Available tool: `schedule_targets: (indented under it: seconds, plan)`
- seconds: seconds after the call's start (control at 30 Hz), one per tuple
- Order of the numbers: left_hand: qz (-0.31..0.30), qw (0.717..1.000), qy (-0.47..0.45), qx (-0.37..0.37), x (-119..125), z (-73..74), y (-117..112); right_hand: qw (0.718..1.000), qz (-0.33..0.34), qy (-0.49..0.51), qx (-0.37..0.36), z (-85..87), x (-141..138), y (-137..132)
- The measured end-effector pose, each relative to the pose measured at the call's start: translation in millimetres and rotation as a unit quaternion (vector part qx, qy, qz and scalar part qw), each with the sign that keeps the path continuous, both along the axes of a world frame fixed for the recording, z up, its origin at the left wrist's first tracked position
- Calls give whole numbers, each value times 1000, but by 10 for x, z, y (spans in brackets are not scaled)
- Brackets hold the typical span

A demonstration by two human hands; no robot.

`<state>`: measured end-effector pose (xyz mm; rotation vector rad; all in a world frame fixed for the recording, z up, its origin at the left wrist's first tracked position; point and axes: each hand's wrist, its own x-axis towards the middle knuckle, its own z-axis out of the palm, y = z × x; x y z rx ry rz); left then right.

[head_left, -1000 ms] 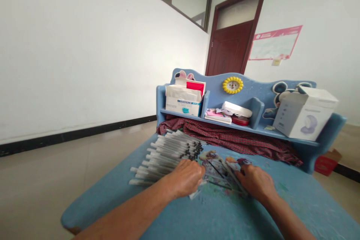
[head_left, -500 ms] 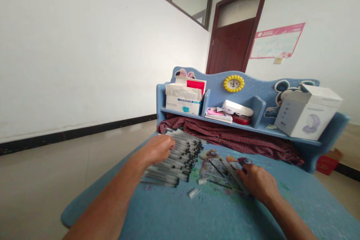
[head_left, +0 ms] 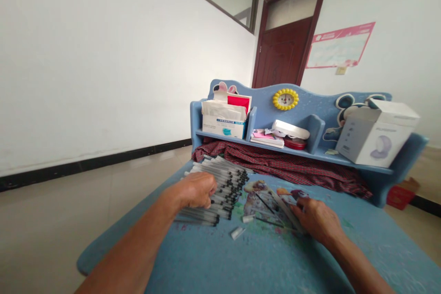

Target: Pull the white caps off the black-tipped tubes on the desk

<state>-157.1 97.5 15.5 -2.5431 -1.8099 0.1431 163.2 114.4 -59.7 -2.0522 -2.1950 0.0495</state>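
My left hand (head_left: 197, 190) is closed above the left side of a spread of pens. Whatever its curled fingers hold, if anything, is hidden. The pens (head_left: 225, 188) have clear barrels and black tips, and lie side by side in rough rows. At the right, my right hand (head_left: 319, 221) has its fingers bent and pressed together at a long clear pen barrel (head_left: 283, 206); the exact grip is partly hidden. Thin dark refills (head_left: 264, 203) lie beside that barrel. Two clear pen caps, one cap (head_left: 237, 233) nearer me and another cap (head_left: 248, 218) just beyond, rest between the hands.
All this lies on a blue table (head_left: 206, 262) with a worn cartoon print. Behind stands a blue shelf (head_left: 223, 83) with a mask box (head_left: 223, 127), a yellow flower clock (head_left: 285, 99), and a white carton (head_left: 379, 140). A checked cloth (head_left: 275, 165) hangs bunched beneath it.
My left hand has come slightly down and toward me over the pens, uncovering more of the far ones. My right hand stays by the clear barrel, almost unmoved. The view has tilted slightly.
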Motion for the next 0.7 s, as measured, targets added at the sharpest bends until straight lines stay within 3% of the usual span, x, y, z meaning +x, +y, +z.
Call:
schedule_targets:
  seconds: [0.17,0.43,0.7]
  plan:
    - [-28,1000,10,8,18,-62,36,1000,-3,4,1,18,-25,-16]
    - [-50,995,34,79,111,26,-31,999,-16,10,48,52,-50,-34]
    - [-56,985,23,160,249,-2,-68,988,40,60,134,89,-151,-114]
